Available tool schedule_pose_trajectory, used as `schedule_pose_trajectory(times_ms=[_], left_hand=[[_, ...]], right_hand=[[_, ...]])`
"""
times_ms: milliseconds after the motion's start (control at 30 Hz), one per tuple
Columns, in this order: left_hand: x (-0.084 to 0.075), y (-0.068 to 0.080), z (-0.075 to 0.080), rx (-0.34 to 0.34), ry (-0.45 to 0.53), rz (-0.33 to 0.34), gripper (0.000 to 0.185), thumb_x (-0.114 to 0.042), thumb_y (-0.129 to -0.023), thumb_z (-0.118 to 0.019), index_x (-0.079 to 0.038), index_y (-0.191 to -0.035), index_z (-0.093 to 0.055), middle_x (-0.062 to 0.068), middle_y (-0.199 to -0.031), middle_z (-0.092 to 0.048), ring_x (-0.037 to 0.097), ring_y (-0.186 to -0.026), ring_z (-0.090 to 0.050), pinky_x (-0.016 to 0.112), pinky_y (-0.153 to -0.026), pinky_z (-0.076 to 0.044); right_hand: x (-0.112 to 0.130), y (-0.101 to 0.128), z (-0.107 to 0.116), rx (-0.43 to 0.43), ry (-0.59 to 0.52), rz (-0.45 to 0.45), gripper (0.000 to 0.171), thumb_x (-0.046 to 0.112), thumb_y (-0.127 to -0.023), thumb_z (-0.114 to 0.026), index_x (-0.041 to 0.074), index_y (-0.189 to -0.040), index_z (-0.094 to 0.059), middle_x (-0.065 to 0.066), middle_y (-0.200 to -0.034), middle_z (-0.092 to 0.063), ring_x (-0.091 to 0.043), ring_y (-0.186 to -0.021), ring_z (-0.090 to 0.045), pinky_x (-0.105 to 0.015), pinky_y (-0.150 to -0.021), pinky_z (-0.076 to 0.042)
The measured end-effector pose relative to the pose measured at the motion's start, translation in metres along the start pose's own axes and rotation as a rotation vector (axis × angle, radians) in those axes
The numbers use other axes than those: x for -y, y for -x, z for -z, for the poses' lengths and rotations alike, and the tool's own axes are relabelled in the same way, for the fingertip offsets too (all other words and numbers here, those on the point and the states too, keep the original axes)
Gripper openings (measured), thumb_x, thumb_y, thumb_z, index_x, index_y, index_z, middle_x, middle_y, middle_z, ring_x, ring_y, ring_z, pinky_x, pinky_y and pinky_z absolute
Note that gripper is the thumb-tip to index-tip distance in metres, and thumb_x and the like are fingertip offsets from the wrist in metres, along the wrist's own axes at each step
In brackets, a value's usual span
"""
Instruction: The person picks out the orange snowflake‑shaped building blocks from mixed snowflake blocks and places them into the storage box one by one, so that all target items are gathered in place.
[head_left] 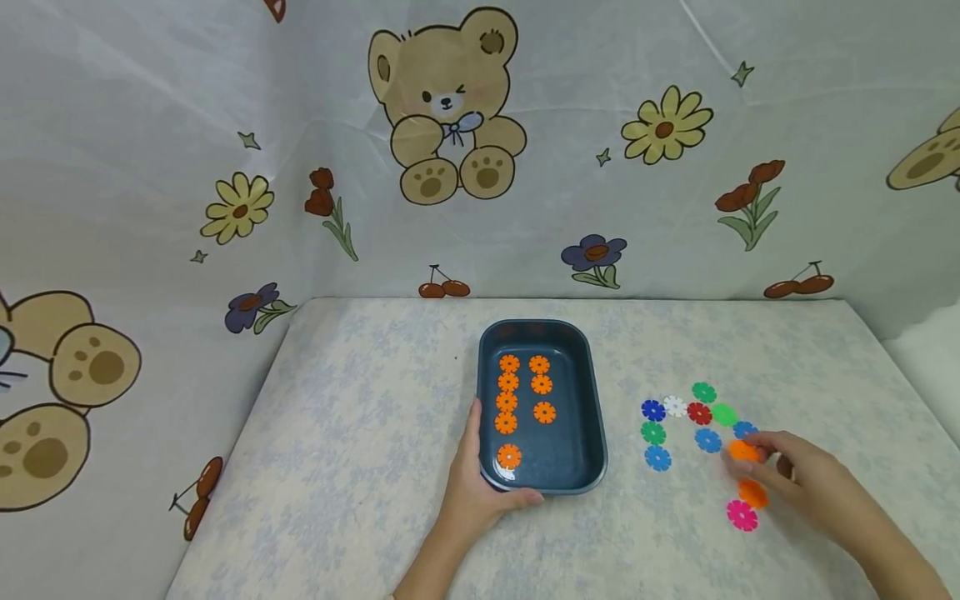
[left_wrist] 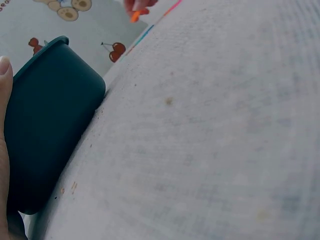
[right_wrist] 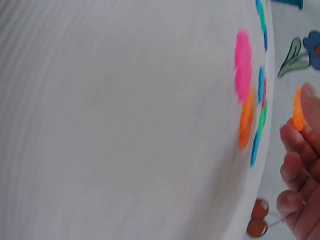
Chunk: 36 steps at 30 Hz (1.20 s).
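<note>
My left hand [head_left: 474,493] holds a dark teal rectangular tray [head_left: 564,454] at its near left corner, fingers along the left side and thumb at the near rim. Inside the tray, orange notched plastic discs [head_left: 507,402] form a left column and a shorter right one. To the right of the tray, my right hand [head_left: 810,483] pinches one orange disc [right_wrist: 298,111] between thumb and fingers, raised above the table in the right wrist view. Below that hand lie another orange disc [head_left: 753,494] and a pink disc [head_left: 742,515].
Loose discs lie between tray and right hand: dark blue [head_left: 653,410], white [head_left: 675,406], red [head_left: 700,413], several green and light blue ones [head_left: 708,440]. A pale patterned cloth covers the table [head_left: 360,433]. Behind it hangs a bear-print curtain [head_left: 570,192].
</note>
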<state>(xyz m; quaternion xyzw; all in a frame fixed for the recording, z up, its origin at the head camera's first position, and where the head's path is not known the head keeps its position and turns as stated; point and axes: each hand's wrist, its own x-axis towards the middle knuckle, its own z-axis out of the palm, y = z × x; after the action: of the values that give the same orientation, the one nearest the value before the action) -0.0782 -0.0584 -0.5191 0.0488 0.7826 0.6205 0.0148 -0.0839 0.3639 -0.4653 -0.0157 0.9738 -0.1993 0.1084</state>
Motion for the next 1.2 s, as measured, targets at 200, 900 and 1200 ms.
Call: schedule_pose_trajectory(times_ms=[200, 900, 1200], left_hand=[[0.0, 0.0, 0.0, 0.006, 0.0, -0.004, 0.137, -0.034, -0.06, -0.097, -0.037, -0.16, -0.003, -0.01, -0.167, -0.014, 0.018, -0.152, -0.023, 0.056, -0.118, -0.03], [-0.001, 0.0, 0.002, 0.015, -0.011, 0.012, 0.135, -0.038, -0.062, -0.095, -0.036, -0.16, -0.002, -0.013, -0.167, -0.011, 0.016, -0.152, -0.022, 0.056, -0.119, -0.029], [0.0, 0.0, 0.002, 0.019, -0.021, 0.0, 0.136, -0.044, -0.061, -0.094, -0.036, -0.16, -0.001, -0.007, -0.167, -0.013, 0.02, -0.151, -0.024, 0.056, -0.118, -0.03]], right_hand=[[0.054, -0.009, -0.011, -0.084, -0.085, 0.158, 0.043, 0.027, -0.086, -0.078, 0.008, -0.122, -0.066, -0.003, -0.104, -0.068, -0.014, -0.088, -0.059, -0.023, -0.067, -0.055], [0.168, -0.04, -0.044, -0.169, -0.186, 0.412, 0.033, 0.027, -0.086, -0.077, 0.021, -0.117, -0.067, 0.009, -0.109, -0.064, -0.011, -0.104, -0.056, -0.04, -0.087, -0.058], [0.191, -0.05, -0.052, -0.085, -0.067, 0.493, 0.033, 0.037, -0.087, -0.075, 0.019, -0.114, -0.07, 0.009, -0.105, -0.065, -0.009, -0.099, -0.056, -0.033, -0.087, -0.057]])
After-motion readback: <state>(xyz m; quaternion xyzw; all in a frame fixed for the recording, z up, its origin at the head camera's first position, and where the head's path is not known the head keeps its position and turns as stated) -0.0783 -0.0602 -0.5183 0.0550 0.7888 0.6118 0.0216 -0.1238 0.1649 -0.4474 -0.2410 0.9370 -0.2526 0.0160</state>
